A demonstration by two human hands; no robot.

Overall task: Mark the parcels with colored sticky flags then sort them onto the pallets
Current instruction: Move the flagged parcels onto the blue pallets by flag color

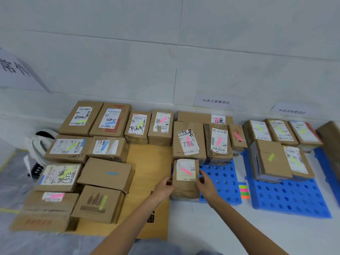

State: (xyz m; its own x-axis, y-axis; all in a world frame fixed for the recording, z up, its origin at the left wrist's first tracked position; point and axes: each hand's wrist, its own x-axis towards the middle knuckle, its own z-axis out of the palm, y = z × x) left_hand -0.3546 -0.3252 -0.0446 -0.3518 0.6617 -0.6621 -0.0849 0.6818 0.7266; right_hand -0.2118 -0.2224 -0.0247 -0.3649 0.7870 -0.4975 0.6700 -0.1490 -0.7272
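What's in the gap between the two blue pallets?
Head view: a pad of colored sticky flags lies on the white floor between the left blue pallet and the right blue pallet; the rest of that strip is bare floor.

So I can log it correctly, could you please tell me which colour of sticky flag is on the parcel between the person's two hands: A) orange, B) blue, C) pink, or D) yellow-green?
C: the parcel between the left hand and the right hand carries a pink flag stuck slantwise on top.
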